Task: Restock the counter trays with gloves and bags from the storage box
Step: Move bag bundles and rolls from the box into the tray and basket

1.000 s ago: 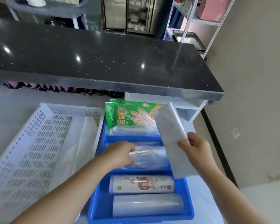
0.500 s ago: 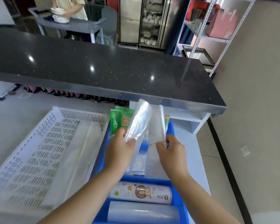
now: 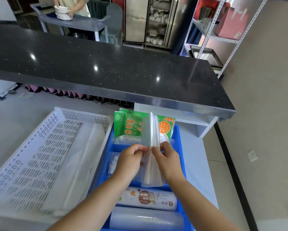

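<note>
Both hands hold clear plastic bag bundles [image 3: 150, 132] upright and pressed together above the blue storage box [image 3: 179, 140]. My left hand [image 3: 131, 161] pinches the left side, my right hand [image 3: 167, 160] the right side, at the rubber-banded middle. Green glove packets [image 3: 128, 129] stand at the box's far end, partly hidden by the bags. More clear bags [image 3: 114, 162] lie in the box under my hands. Two bag rolls, a printed roll [image 3: 148, 199] and a plain roll [image 3: 146, 220], lie at the near end.
A white perforated tray [image 3: 45, 150] with flat clear bags [image 3: 83, 155] in it sits left of the box. A black countertop [image 3: 106, 67] overhangs beyond. A person handles plates [image 3: 63, 12] at a far cart. Metal shelving [image 3: 211, 35] stands at the right.
My left hand lifted a second bag bundle out of the box. The two bundles came together in front of me and now stand upright side by side. The view tilted up.
</note>
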Motion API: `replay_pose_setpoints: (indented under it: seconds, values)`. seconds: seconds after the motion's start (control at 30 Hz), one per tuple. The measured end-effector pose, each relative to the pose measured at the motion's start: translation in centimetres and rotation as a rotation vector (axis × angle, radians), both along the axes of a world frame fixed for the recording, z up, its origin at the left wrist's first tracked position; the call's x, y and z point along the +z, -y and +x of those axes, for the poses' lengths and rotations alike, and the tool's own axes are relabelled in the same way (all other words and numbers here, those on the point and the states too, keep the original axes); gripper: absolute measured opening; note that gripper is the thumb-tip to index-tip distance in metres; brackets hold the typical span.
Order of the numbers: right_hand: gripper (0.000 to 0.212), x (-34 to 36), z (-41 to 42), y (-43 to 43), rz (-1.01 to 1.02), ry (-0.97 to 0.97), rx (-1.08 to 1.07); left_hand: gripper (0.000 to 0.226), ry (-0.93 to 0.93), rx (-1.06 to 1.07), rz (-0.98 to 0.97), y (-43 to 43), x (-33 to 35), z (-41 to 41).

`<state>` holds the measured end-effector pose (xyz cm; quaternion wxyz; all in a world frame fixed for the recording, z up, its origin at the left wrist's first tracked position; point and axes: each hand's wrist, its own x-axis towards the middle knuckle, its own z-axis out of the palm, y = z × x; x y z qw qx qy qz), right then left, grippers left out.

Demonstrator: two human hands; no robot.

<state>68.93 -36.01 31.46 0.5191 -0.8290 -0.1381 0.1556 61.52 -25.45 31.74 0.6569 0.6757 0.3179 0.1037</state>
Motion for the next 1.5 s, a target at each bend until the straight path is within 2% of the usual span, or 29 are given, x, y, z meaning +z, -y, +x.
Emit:
replay_pose_setpoints:
  seconds: [0.17,0.3,0.37,0.47,0.6,0.77,0.9,1.17,1.33,1.5]
  values:
    - [0.022,0.1,0.7,-0.6,-0.214,0.045,0.083,0.039,-0.044,-0.04,-0.136,-0.5,-0.2,0.2]
    - [0.017,0.6,1.5,-0.4,-0.183,-0.052,0.066,0.018,-0.149,0.03,0.036,-1.8,-0.7,0.7]
    - [0.017,1.2,1.6,-0.2,-0.141,-0.041,0.09,0.023,-0.105,0.085,-0.004,-2.3,-0.6,1.0]
    - [0.019,2.2,1.6,-0.2,-0.082,0.015,0.153,0.036,-0.004,0.084,-0.267,-2.6,0.3,1.6]
    - [0.017,3.1,0.9,-0.6,-0.061,0.069,0.209,0.035,0.105,0.073,-0.745,-2.7,1.6,2.0]
    - [0.031,2.6,-0.3,-1.2,-0.182,0.236,0.244,0.04,0.219,0.118,-0.937,-2.2,1.1,2.3]
    - [0.027,3.2,0.1,-0.9,-0.177,0.106,0.206,0.041,0.292,0.106,-0.927,-2.2,1.2,2.1]
    - [0.016,3.7,1.1,-0.5,-0.19,0.016,0.177,0.04,0.347,0.05,-0.909,-2.4,1.5,2.2]
    - [0.018,3.9,1.1,0.0,-0.198,-0.04,0.245,0.028,0.292,0.133,-0.833,-4.6,2.5,3.1]
    - [0.028,4.2,1.3,0.0,-0.199,-0.146,0.294,0.033,0.282,0.107,-0.879,-4.1,1.8,3.4]
